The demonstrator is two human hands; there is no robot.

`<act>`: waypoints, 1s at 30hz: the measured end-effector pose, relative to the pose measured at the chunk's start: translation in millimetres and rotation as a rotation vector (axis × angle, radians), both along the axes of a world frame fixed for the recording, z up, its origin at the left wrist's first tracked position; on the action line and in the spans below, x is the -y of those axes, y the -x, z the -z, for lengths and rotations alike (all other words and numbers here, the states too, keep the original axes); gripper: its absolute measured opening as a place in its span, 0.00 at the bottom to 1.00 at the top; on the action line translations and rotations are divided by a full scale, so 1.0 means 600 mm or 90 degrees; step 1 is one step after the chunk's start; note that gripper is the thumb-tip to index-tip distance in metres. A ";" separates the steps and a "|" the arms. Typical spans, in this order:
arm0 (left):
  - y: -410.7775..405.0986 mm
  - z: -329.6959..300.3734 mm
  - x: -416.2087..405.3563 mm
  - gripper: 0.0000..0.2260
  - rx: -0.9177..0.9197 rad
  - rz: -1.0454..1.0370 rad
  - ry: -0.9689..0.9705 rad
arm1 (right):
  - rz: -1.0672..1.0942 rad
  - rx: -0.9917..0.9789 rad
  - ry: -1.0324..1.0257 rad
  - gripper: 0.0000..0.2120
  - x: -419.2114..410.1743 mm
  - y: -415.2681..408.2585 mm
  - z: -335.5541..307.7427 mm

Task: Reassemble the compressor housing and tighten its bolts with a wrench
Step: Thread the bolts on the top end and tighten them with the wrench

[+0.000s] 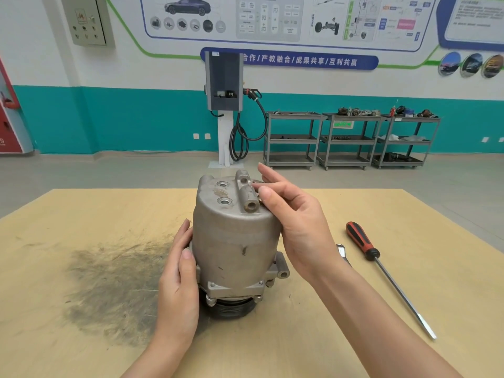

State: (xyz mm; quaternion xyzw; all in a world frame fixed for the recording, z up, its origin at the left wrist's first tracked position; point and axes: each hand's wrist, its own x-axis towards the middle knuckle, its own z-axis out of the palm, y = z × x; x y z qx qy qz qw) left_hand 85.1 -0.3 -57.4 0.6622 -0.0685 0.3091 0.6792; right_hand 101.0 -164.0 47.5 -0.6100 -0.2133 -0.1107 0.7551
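Observation:
A grey metal compressor (pixel 234 241) stands upright on the wooden table (pixel 81 214), pulley end down and housing cap on top. My left hand (pixel 178 279) lies flat against its left side with straight fingers. My right hand (pixel 291 214) is at the top right of the housing, thumb and fingers pinching a small bolt (pixel 257 182) beside the port block. A steel wrench (pixel 342 253) lies on the table behind my right wrist, mostly hidden.
A red-and-black screwdriver (pixel 381 271) lies on the table to the right. A dark grease smear (pixel 114 282) covers the table's left part. Beyond the table stand a charging post (pixel 224 105) and grey shelf carts (pixel 351 140).

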 end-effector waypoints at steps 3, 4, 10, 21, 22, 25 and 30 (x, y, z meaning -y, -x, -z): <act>0.001 0.000 0.000 0.16 -0.005 0.001 -0.003 | -0.002 0.019 0.013 0.12 -0.003 0.003 0.006; 0.001 -0.001 0.000 0.16 -0.007 0.000 -0.003 | -0.005 0.019 0.006 0.12 -0.003 0.002 0.008; 0.003 -0.002 0.001 0.17 -0.006 0.002 -0.002 | 0.009 0.010 -0.013 0.09 -0.002 -0.004 0.008; 0.002 -0.001 -0.001 0.17 0.000 0.000 -0.009 | 0.086 -0.005 -0.013 0.04 -0.005 0.003 0.002; 0.001 -0.001 -0.001 0.17 0.000 0.001 -0.008 | 0.095 -0.004 -0.010 0.05 -0.006 0.004 0.002; -0.001 0.001 -0.003 0.17 -0.002 0.003 -0.010 | 0.104 -0.009 -0.011 0.06 -0.007 0.005 0.000; -0.002 0.003 -0.005 0.17 -0.002 0.005 -0.009 | 0.083 -0.010 -0.003 0.05 -0.003 0.005 0.001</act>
